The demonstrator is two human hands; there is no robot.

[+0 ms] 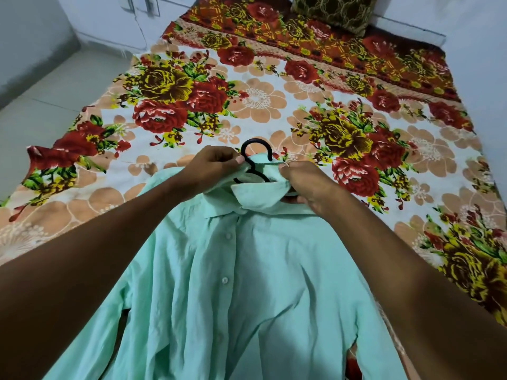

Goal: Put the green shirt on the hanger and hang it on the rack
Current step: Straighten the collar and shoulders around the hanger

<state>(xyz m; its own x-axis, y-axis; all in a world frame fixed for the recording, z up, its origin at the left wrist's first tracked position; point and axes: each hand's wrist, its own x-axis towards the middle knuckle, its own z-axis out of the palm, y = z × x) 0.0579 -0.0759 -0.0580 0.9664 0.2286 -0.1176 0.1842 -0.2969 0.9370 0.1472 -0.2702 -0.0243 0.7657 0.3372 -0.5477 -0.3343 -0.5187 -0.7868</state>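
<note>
1. The shirt (233,283) is thin, soft cloth, light and creased. By my reckoning it will sag and slide wherever it is not held, so the firm places to take it are the collar and the shoulder seams, not the loose front.

2. The hanger (256,160) is black, rigid and looks light. Only its hook and a short stretch of neck show, at the centre of the frame just above the collar; the arms are hidden under the cloth, so I cannot tell how well they sit in the shoulders.

3. The left hand (211,167) has its fingers curled, pinching the collar's left edge right beside the hook.

4. The right hand (304,185) grips the collar's right side, thumb on top and fingers tucked beneath the cloth.

5. Relative to both grips, the shirt spreads from the collar down to the bottom of the frame, button side up, lying on the bed (82,215), sleeves trailing off at lower left and lower right.

6. The hook stands between the two hands, touching or nearly touching the left thumb.

7. No rack is in view. For lifting, the hook seems the sound hold, as the cloth alone may slip off.
</note>
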